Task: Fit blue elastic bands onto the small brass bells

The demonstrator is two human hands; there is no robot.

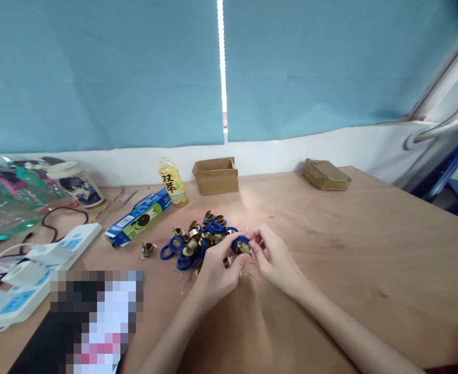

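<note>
Pinching a ring (236,244), seemingly around a cap (245,248), with the left hand (219,265), gripped its right edge in fingertips of the right hand (271,257), probably to steady it. Held both just beside the pile (192,246) on the table (353,275), likely to have similar parts near.

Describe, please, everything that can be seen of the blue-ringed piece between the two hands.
The blue-ringed piece is small and round. Its blue rim looks like rubber or plastic, around a shiny, gold-coloured centre that looks like metal. The left hand holds it between fingers and thumb; the fingertips of the right hand are at its right edge, though whether they grip it is unclear. It is at the right end of a pile of similar-looking parts. Fingers partly hide it.
</note>
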